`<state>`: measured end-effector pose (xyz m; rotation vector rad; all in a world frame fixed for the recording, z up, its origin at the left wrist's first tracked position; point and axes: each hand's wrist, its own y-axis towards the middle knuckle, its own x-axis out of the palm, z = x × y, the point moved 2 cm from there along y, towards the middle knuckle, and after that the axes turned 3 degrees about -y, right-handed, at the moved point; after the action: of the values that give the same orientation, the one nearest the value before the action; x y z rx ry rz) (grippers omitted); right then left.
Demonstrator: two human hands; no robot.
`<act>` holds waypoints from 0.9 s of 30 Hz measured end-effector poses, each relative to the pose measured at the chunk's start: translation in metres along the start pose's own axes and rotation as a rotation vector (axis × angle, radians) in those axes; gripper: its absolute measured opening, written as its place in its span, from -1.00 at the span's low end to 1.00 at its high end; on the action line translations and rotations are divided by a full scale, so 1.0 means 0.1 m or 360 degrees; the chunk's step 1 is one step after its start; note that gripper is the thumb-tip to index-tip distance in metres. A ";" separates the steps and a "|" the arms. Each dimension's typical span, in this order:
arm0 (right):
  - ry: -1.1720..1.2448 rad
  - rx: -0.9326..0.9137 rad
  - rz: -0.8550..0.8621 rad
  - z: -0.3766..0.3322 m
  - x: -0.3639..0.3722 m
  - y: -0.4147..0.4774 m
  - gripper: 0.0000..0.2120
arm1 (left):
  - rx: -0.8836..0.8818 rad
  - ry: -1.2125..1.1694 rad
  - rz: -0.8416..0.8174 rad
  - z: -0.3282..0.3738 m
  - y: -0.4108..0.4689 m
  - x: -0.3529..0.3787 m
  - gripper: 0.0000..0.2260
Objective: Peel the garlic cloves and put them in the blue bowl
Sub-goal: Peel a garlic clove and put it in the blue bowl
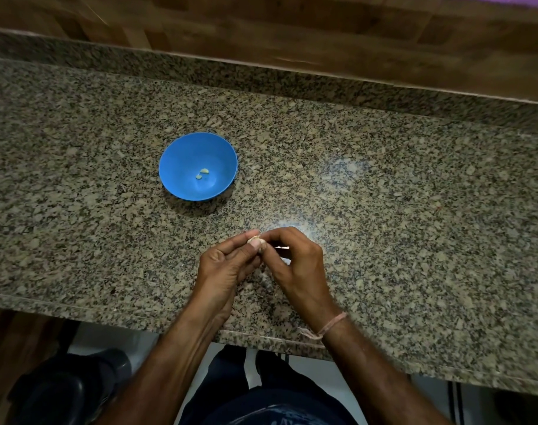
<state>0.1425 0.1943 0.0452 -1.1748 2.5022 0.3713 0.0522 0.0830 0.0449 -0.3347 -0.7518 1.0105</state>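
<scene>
Garlic clove (256, 242), pale tan with papery skin partly on, is pinched between the fingertips of both hands just above the near part of the speckled granite desk (384, 194). Left hand (228, 265) grips it from the left; right hand (295, 265) pinches it from the right, a thread band (329, 328) at its wrist. Blue bowl (175, 154) stands well apart, farther left, holding two small pale garlic pieces (202, 173).
</scene>
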 end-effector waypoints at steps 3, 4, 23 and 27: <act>0.0197 0.0169 -0.0022 0.06 0.01 -0.01 -0.94 | -0.0075 -0.0040 0.0021 -0.06 0.04 -0.03 -0.75; 0.0190 0.0196 -0.0024 0.09 0.02 0.00 -0.95 | -0.0103 -0.0043 0.0025 -0.08 0.05 -0.04 -0.74; -0.0450 0.0646 -0.0441 0.56 0.11 0.04 -0.86 | 0.1098 0.2331 0.0342 -0.21 0.48 -0.32 -0.47; -0.0540 0.0658 -0.0417 0.54 0.15 0.05 -0.89 | 0.1067 0.2227 0.0451 -0.47 0.22 -0.40 -0.60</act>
<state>0.1409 0.2076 -0.0091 -1.1366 1.9787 -0.0201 0.0585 0.0640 -0.0178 -0.4571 0.9020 0.9557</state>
